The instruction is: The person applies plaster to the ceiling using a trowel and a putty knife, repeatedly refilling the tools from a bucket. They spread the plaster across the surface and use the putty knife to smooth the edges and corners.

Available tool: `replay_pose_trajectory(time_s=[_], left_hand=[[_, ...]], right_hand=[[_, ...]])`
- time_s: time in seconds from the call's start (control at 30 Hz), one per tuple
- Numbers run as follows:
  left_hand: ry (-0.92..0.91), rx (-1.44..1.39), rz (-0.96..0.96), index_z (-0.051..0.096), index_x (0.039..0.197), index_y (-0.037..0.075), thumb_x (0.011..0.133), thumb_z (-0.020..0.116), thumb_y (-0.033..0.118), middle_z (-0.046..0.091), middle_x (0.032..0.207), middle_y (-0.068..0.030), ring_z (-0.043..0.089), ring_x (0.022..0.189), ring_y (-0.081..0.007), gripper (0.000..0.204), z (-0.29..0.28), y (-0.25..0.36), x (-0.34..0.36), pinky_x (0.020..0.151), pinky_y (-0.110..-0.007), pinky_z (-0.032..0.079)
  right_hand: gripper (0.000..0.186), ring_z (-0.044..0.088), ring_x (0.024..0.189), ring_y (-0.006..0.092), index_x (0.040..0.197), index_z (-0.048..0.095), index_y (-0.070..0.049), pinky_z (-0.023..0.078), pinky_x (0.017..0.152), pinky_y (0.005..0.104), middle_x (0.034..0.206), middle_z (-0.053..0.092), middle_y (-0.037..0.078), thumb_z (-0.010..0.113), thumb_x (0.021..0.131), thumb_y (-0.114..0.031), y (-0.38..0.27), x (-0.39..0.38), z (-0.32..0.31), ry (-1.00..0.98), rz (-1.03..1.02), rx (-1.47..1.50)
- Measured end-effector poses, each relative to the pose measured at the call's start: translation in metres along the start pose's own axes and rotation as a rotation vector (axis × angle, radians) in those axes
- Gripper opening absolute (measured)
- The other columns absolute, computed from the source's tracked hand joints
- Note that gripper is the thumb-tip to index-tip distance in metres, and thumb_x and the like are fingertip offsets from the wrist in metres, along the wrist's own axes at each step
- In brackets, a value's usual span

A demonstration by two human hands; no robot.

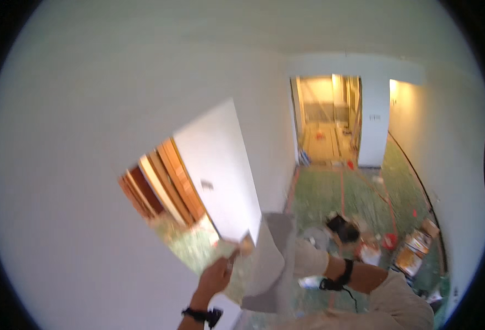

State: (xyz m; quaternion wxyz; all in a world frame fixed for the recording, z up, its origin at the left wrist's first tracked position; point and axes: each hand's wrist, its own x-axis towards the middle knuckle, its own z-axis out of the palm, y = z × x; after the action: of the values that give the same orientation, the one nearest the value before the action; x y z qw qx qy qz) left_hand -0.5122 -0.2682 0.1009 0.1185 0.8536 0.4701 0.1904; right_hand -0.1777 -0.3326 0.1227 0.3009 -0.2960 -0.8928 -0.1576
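Note:
My left hand (216,276), with a black band on its wrist, is closed on the handle of a putty knife (245,245), blurred, beside the grey board. My right hand (308,258), in a pale glove, holds the grey flat board (278,230) upright in front of me; its fingers are partly hidden behind it. Pale putty (259,275) lies on the board's face. A black band with a dangling cord (336,283) is round my right forearm. The white wall (77,220) fills my left side, around an opening with wooden boards (173,176) seen through it.
Ahead, a lit doorway (325,121) stands beside a white pillar (373,132) and a corridor. The green covered floor (325,187) lies well below me, with a grey bucket (316,236), a dark bag (341,225), a red object (389,240) and cardboard packages (413,247) near the right wall (456,209).

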Motion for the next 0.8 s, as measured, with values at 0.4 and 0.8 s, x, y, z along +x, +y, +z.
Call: replay_pose_trajectory(time_s=[0.4, 0.8], left_hand=[[0.575, 0.354, -0.14, 0.06, 0.117, -0.008, 0.09, 0.067, 0.019, 0.067, 0.102, -0.0284, 0.064, 0.098, -0.0451, 0.038, -0.25, -0.184, -0.008, 0.086, -0.052, 0.05], [0.608, 0.569, -0.04, 0.059, 0.111, -0.011, 0.084, 0.068, 0.011, 0.061, 0.107, -0.0291, 0.055, 0.105, -0.0476, 0.036, -0.306, -0.191, 0.026, 0.096, -0.054, 0.043]], right_hand=[[0.046, 0.055, 0.121, 0.0364, 0.139, 0.055, -0.015, 0.043, 0.104, 0.0471, 0.13, 0.058, 0.015, 0.059, 0.094, -0.025, 0.1, 0.116, -0.127, 0.056, 0.315, -0.229], [0.033, 0.06, 0.107, 0.0394, 0.12, 0.056, -0.008, 0.052, 0.087, 0.0455, 0.119, 0.061, 0.018, 0.066, 0.091, -0.018, 0.186, 0.301, -0.218, 0.506, 0.128, -0.503]])
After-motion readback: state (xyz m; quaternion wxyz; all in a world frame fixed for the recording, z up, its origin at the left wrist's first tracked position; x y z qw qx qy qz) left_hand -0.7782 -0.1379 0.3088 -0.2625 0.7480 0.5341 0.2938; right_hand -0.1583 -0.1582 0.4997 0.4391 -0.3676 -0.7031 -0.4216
